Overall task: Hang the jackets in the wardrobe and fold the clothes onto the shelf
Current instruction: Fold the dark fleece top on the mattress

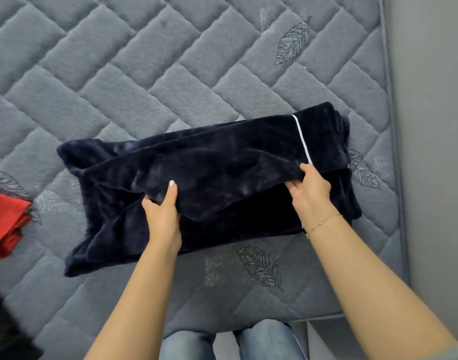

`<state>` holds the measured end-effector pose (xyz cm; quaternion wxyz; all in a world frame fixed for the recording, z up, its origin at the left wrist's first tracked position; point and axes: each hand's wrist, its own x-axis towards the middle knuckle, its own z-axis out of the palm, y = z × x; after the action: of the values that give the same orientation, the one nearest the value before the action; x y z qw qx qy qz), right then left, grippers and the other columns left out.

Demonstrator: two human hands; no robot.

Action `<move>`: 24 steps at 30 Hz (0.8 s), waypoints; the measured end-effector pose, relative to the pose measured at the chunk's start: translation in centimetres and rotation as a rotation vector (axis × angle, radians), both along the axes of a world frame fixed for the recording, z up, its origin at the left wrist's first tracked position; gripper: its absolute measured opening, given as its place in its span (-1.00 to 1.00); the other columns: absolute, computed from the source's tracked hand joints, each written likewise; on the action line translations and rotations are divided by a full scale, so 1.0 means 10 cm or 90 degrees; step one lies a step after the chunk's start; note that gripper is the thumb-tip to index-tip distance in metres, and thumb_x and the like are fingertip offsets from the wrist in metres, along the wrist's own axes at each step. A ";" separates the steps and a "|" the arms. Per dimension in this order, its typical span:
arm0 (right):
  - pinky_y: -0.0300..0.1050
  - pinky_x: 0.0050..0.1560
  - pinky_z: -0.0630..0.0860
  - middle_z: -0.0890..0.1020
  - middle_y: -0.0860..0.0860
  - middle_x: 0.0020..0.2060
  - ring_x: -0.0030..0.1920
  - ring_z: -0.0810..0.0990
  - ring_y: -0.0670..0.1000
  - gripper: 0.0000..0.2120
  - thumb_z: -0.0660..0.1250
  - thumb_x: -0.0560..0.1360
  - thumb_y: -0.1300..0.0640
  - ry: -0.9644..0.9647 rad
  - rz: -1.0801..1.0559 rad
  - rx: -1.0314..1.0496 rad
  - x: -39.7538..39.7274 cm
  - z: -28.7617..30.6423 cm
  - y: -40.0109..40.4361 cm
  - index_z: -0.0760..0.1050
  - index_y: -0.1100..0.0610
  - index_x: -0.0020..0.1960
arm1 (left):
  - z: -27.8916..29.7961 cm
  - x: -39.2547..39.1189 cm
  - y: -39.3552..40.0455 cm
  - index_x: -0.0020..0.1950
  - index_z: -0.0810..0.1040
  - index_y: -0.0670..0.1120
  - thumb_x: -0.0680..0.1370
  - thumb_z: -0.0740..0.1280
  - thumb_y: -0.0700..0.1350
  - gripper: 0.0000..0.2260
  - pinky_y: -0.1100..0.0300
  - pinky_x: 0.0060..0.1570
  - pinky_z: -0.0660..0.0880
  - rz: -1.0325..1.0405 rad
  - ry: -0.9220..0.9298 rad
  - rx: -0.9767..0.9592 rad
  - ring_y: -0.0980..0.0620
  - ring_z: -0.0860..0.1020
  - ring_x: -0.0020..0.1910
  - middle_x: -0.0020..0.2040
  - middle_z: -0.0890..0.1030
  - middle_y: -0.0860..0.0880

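A dark navy plush garment (pixel 209 162) with a thin white piping line lies partly folded on the grey quilted mattress (pixel 118 74). My left hand (pixel 163 206) grips the near edge of its upper layer at the left, thumb on top. At the right end of that same edge, just below the piping, my right hand (pixel 309 188) pinches the fabric. The upper layer is lifted a little off the layer beneath.
A red garment (pixel 4 224) lies at the mattress's left edge. A dark item (pixel 4 331) fills the bottom-left corner. The mattress ends at the right along a grey wall or floor strip (pixel 435 152). My jeans-clad legs (pixel 266 341) stand at its near edge.
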<state>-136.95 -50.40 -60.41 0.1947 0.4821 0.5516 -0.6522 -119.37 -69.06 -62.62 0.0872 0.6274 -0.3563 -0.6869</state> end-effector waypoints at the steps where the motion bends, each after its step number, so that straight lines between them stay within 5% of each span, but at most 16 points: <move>1: 0.02 -0.07 0.65 0.62 0.17 -0.06 0.00 0.66 0.14 -0.96 0.30 0.56 0.34 -0.009 0.003 -0.014 0.02 0.01 -0.02 0.49 0.24 -0.05 | 0.00 -0.01 -0.03 0.47 0.29 -0.09 0.56 0.42 -0.02 -0.45 0.07 0.18 0.57 0.044 0.024 0.002 0.05 0.61 0.16 0.29 0.55 0.01; 6: 0.08 0.14 0.61 0.64 0.15 0.14 0.10 0.65 0.13 -0.67 0.43 0.52 0.15 -0.027 0.032 -0.047 -0.19 0.05 -0.17 0.54 0.21 0.25 | 0.03 0.05 -0.15 0.39 0.43 -0.10 0.57 0.41 -0.09 -0.58 0.09 0.11 0.60 0.064 0.074 0.018 0.03 0.65 0.14 0.25 0.62 -0.03; 9: 0.07 -0.01 0.65 0.67 0.14 0.09 0.08 0.67 0.13 -0.72 0.41 0.54 0.06 -0.057 -0.005 -0.094 -0.37 0.08 -0.18 0.60 0.18 0.19 | 0.08 0.06 -0.14 0.38 0.45 -0.08 0.56 0.41 -0.12 -0.60 0.05 0.16 0.59 0.058 0.088 0.045 0.03 0.65 0.14 0.23 0.64 -0.02; 11: 0.03 -0.11 0.67 0.68 0.13 0.07 0.04 0.68 0.11 -0.70 0.44 0.51 0.07 -0.010 0.007 -0.085 -0.40 0.10 -0.11 0.59 0.17 0.20 | 0.12 0.06 -0.14 0.39 0.44 -0.04 0.57 0.41 -0.13 -0.60 0.08 0.15 0.58 0.027 0.108 0.012 0.05 0.64 0.16 0.23 0.64 0.02; 14: 0.06 0.01 0.66 0.67 0.09 0.10 0.04 0.70 0.05 -0.52 0.57 0.37 0.14 0.123 -0.023 0.006 -0.35 0.18 0.05 0.49 0.16 0.23 | 0.17 0.10 -0.11 0.41 0.42 0.01 0.56 0.42 -0.12 -0.57 0.12 0.10 0.60 0.004 0.138 -0.049 0.05 0.62 0.20 0.25 0.62 0.06; 17: -0.03 0.12 0.63 0.70 0.00 0.06 0.04 0.69 -0.05 -0.61 0.59 0.35 0.11 0.171 -0.015 0.075 -0.13 0.20 0.27 0.55 0.08 0.11 | 0.19 0.21 -0.03 0.40 0.42 0.03 0.55 0.43 -0.10 -0.56 0.13 0.10 0.59 0.007 0.126 -0.085 0.04 0.61 0.21 0.25 0.62 0.07; 24: 0.04 0.17 0.60 0.63 0.06 0.21 0.19 0.62 0.04 -0.59 0.44 0.52 0.13 0.077 0.002 0.045 0.38 0.01 0.57 0.48 0.14 0.34 | 0.02 0.45 0.00 0.50 0.23 0.02 0.55 0.42 -0.06 -0.41 0.20 0.06 0.54 -0.035 0.024 -0.045 0.21 0.62 0.09 0.23 0.56 0.10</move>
<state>-133.12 -44.74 -60.35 0.1449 0.4478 0.5859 -0.6596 -114.85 -69.02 -62.41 0.0973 0.6012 -0.3956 -0.6875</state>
